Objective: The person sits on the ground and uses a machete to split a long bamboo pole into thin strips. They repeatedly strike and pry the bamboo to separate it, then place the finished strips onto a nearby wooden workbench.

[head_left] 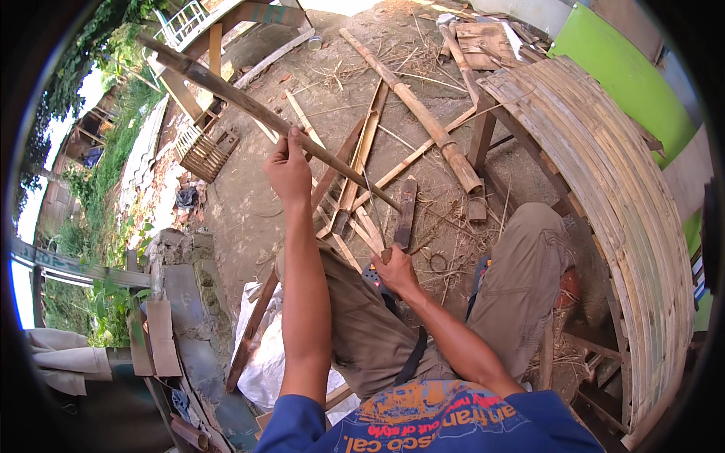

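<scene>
My left hand (290, 170) is closed round a long brown bamboo pole (226, 92), thumb on top. The pole slants from the far left down to the right, its lower end near a dark wooden block (407, 215) on the ground. Low between my knees, my right hand (396, 270) is closed on the brown handle of what looks like a knife. Its thin blade seems to point up toward the pole, but is hard to make out against the strips behind it. Split bamboo pieces (362, 155) lie under and beyond the pole.
A thick bamboo pole (411, 106) lies on the dirt ahead. To my right stands a curved bamboo-slat bench (604, 189). At left are a slatted crate (199, 153) and a broken concrete wall (181, 279). A white sack (260, 332) lies beside my left leg.
</scene>
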`<action>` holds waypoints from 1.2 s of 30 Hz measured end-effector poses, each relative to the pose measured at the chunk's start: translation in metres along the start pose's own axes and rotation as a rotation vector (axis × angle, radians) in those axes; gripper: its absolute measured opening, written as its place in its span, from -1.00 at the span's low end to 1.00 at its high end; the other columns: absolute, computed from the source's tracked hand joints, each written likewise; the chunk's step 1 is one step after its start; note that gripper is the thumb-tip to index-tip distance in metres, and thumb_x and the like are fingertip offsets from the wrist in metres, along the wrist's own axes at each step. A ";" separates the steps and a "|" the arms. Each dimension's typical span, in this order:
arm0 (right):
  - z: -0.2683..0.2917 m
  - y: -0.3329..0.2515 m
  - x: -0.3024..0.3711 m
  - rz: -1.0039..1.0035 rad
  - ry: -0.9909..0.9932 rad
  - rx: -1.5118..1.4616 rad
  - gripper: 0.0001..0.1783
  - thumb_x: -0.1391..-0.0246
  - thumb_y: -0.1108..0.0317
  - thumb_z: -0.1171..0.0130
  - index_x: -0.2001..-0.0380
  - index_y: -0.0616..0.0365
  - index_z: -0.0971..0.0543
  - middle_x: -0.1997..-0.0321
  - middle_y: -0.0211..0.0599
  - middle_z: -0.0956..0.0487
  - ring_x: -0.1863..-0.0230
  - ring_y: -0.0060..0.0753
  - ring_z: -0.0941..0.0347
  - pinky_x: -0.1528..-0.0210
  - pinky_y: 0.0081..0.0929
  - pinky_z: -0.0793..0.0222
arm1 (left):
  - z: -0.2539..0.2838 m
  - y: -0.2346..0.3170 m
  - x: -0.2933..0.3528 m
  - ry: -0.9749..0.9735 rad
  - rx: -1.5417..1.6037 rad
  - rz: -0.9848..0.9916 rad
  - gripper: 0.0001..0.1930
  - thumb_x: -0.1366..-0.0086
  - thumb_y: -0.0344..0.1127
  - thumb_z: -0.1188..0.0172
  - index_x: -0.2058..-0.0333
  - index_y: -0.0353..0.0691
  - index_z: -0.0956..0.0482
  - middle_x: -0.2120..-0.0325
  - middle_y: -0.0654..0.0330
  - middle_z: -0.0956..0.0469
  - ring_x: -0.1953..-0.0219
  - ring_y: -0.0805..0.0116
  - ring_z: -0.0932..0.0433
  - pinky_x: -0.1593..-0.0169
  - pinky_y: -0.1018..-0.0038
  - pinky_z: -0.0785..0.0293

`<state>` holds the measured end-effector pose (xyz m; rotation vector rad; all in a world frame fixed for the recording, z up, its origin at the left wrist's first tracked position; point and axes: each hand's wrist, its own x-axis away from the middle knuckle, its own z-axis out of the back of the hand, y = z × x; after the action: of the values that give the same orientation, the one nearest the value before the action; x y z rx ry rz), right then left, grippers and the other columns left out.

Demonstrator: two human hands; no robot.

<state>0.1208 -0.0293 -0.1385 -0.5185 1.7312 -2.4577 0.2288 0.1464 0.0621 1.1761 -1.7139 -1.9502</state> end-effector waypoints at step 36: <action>0.025 0.028 -0.032 -0.040 0.305 -0.182 -0.41 -0.09 -0.12 -0.26 0.35 0.34 -0.56 0.41 0.06 -0.62 0.33 0.06 -0.58 0.23 -0.10 -0.43 | -0.037 0.042 -0.019 -0.295 0.283 -0.090 -0.51 -0.54 -0.01 0.12 -0.03 -0.38 -0.51 0.31 0.15 -0.63 0.28 0.40 -0.61 0.12 0.45 -0.53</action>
<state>0.1553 -0.0533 -0.1639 -0.1984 2.0907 -2.5286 0.2553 0.1229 0.1096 1.1141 -2.1822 -2.0688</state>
